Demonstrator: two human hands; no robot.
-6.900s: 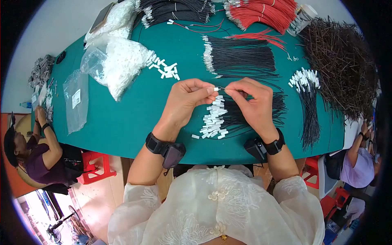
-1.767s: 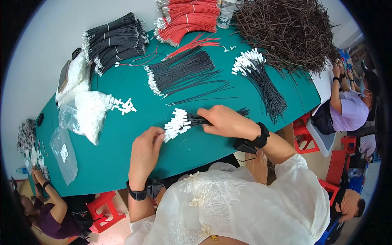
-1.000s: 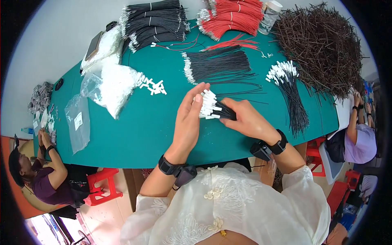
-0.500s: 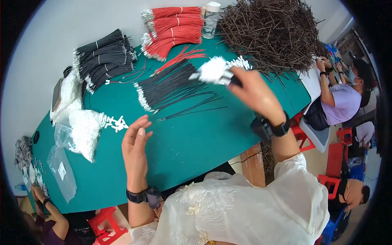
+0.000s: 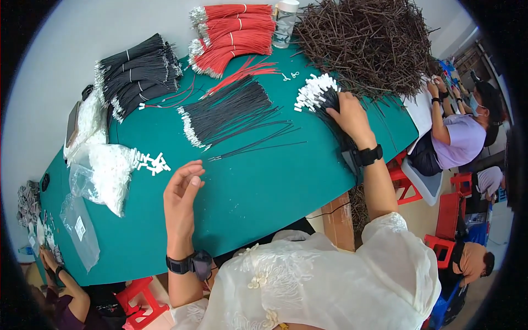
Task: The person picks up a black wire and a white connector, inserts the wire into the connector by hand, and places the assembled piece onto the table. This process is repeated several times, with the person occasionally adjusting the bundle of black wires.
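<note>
My right hand (image 5: pixel 353 122) is closed round a bundle of black wires (image 5: pixel 331 100) at the right of the table. White sleeve-like ends (image 5: pixel 314 92) fan out from the bundle toward the left; some of my fingers are hidden. Over the table's front half, my left hand (image 5: pixel 181 190) is held up with fingers apart and holds nothing. Ahead of it lies a row of loose black wires (image 5: pixel 228 113) with white ends on the left. A few single black wires (image 5: pixel 258 144) stick out nearest me. Small white sleeves (image 5: pixel 157 163) are scattered beyond my left hand.
A clear bag of white sleeves (image 5: pixel 110 179) lies left, near a flat plastic bag (image 5: pixel 80 234). Behind are black wire bundles (image 5: pixel 137 71), red wire bundles (image 5: pixel 236 36), loose red wires (image 5: pixel 239 77), a bottle (image 5: pixel 284 25) and a brown wire heap (image 5: pixel 366 44). People sit at both sides.
My right hand has moved right and slightly down with the bundle, which now lies at the right of the table. Two small white loops behind it have come into view. My left hand has barely moved.
</note>
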